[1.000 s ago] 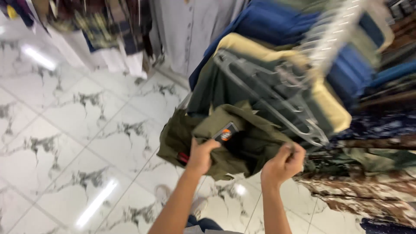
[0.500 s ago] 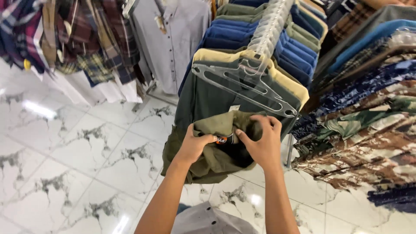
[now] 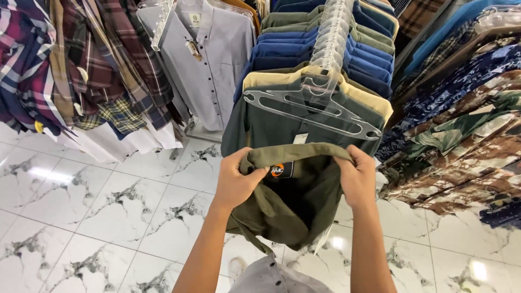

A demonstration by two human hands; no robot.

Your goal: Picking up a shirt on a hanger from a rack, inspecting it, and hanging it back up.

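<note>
Both hands hold an olive shirt [image 3: 293, 201] in the lower middle of the frame. The left hand [image 3: 236, 182] grips the collar at its left end, with the fingers curled closed around the cloth and the thumb on top. The right hand [image 3: 358, 179] grips the collar at its right end; its fingers are also closed on the cloth, though most of them are hidden behind it. Between the two hands the collar is stretched into a curved band, and the neck opening is wide. A small dark label [image 3: 280, 170] with an orange mark sits inside the collar, just beside the left thumb. The body of the shirt hangs down in loose folds below the hands.

Just behind the shirt, in the middle of the frame, a clear hanger [image 3: 312, 111] rests on a dark green shirt [image 3: 271, 127] at the front of a rack of shirts [image 3: 320, 49] in beige, blue and green. In the upper left hang plaid shirts [image 3: 92, 65], and next to them a grey shirt [image 3: 209, 59] with dark buttons. Patterned shirts [image 3: 461, 135] fill the right side. The floor [image 3: 103, 201] is white marble tile with grey veins.
</note>
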